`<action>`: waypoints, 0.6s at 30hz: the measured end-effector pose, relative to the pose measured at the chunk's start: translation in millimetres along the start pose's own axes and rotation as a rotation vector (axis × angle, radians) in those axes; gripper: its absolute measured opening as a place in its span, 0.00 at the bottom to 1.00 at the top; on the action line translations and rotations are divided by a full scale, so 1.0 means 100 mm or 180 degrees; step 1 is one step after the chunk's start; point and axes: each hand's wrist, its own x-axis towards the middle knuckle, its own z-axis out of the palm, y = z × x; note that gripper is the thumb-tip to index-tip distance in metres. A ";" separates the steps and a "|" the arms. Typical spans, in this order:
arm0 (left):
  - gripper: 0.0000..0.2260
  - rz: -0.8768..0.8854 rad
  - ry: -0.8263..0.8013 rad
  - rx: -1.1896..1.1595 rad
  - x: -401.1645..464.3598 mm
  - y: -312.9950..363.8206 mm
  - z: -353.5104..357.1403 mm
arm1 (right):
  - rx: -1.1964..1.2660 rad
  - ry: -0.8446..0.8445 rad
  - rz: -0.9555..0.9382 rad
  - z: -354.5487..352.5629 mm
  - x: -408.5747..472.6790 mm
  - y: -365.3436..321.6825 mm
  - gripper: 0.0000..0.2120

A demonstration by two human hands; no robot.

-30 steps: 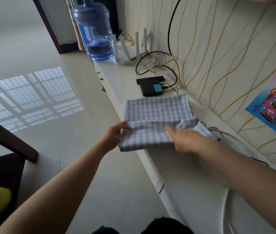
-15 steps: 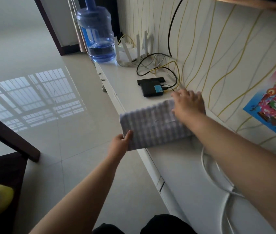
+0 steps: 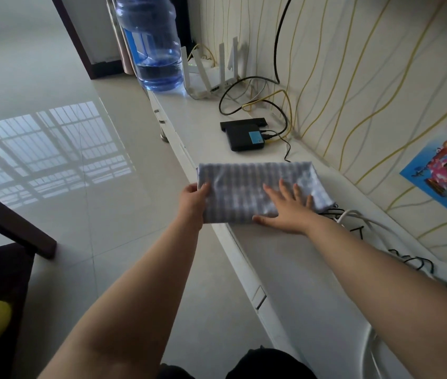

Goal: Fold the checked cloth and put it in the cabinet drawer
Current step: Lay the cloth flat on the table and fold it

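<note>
The checked cloth [image 3: 247,184], blue and white, lies folded into a rectangle on top of the long white cabinet [image 3: 293,258], its left end hanging slightly over the front edge. My left hand [image 3: 193,199] pinches the cloth's near left corner, thumb on top. My right hand [image 3: 289,209] lies flat on the cloth's near right part, fingers spread and straight, pressing it down. A drawer front with a recessed pull [image 3: 259,296] shows along the cabinet's front face, closed.
Beyond the cloth sit a black box with a blue label [image 3: 245,136], tangled cables, a white router [image 3: 214,75] and a blue water bottle [image 3: 151,47]. White and black cables [image 3: 359,222] lie to the right. Dark wooden furniture [image 3: 6,242] stands on the left floor.
The cloth was folded over once more, from open to a compact rectangle. My right hand moved from the far right edge back to the near side and now lies flat on it.
</note>
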 end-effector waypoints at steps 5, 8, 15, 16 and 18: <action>0.22 -0.0334 0.0049 -0.0231 0.06 -0.01 -0.09 | -0.0241 0.0158 0.0014 0.13 0.08 0.01 0.41; 0.33 -0.1143 -0.0012 -0.0736 -0.08 -0.39 -0.11 | -0.0282 0.0221 0.0064 0.16 0.09 0.02 0.40; 0.21 -0.1282 -0.0555 -0.1311 -0.45 -0.87 0.02 | -0.0156 0.1616 -0.0790 0.76 -0.19 -0.21 0.26; 0.16 -0.1187 -0.0532 -0.1423 -0.40 -0.83 0.02 | 0.0025 0.1662 -0.0786 0.78 -0.20 -0.19 0.25; 0.13 -0.1050 -0.0497 -0.1564 -0.26 -0.79 0.03 | 0.0127 0.1724 -0.0751 0.80 -0.20 -0.17 0.26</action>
